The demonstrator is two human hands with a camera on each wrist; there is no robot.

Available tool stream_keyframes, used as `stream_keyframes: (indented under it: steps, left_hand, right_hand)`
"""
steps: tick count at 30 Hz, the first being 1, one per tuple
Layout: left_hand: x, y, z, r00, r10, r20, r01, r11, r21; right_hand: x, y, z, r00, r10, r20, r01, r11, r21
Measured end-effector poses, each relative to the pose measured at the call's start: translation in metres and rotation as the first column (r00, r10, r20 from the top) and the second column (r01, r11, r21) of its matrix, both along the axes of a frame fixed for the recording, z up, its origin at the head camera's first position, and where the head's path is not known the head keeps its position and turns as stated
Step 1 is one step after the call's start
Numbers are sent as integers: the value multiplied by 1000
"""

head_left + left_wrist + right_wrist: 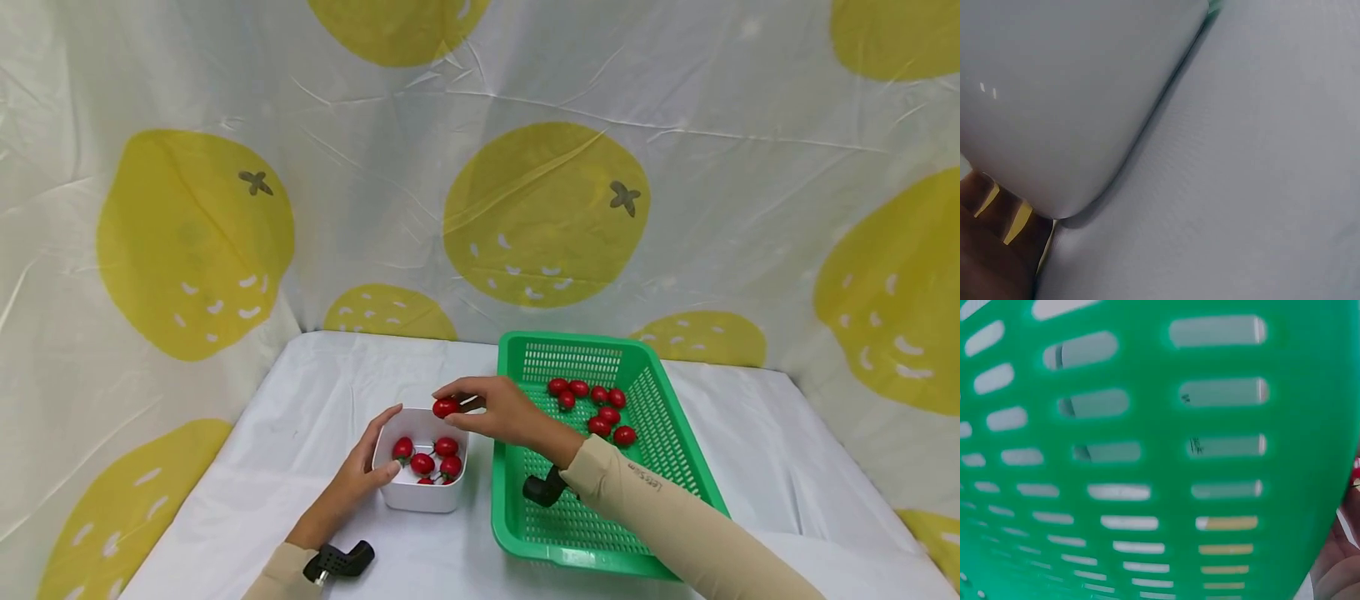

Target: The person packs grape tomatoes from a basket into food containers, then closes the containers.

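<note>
Right sleeve [667,508] right of white box [422,498]; right hand [498,407] pinches tomato [444,407] at its far rim; half-curled left hand [362,467] grips left side, likely steadying.

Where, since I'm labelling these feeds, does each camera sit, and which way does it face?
Head: worn on the head, facing forward and down at the white container and green basket; left hand, right hand and sleeves show.
Left wrist: worn there, facing the white container's outside close up; fingers show lower left.
Right wrist: worn there, facing the green basket's slotted side close up; part of the right hand shows at right.
Shared: white container, head and left wrist.
</note>
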State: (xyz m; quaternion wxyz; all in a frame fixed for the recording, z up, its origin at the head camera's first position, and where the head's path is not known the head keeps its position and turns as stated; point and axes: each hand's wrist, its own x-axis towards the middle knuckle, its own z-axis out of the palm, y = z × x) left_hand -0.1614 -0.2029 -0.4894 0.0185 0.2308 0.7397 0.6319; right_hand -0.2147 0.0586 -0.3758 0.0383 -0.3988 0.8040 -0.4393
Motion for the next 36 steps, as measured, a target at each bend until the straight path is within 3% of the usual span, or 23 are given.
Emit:
stream_keyframes:
  steps: [5,10,15,24,36]
  left_hand:
    - [-1,0,1,1000,-8,9,8,1000,16]
    - [-3,1,-1,1000,1,15,-1,1000,14]
    - [-2,1,0,1000,-7,21,7,1000,11]
    - [-4,0,0,999,-34,-18,34,999,7]
    - [-3,-2,-2,1000,-23,-8,23,1000,1]
  right_hand:
    - [2,-8,0,999,26,25,-27,999,28]
    - [6,-15,0,992,49,112,-58,995,85]
    - [7,-20,-6,981,104,165,-117,991,72]
    - [6,-20,-14,981,136,138,-142,989,39]
    - [6,-21,-15,974,159,159,-170,983,64]
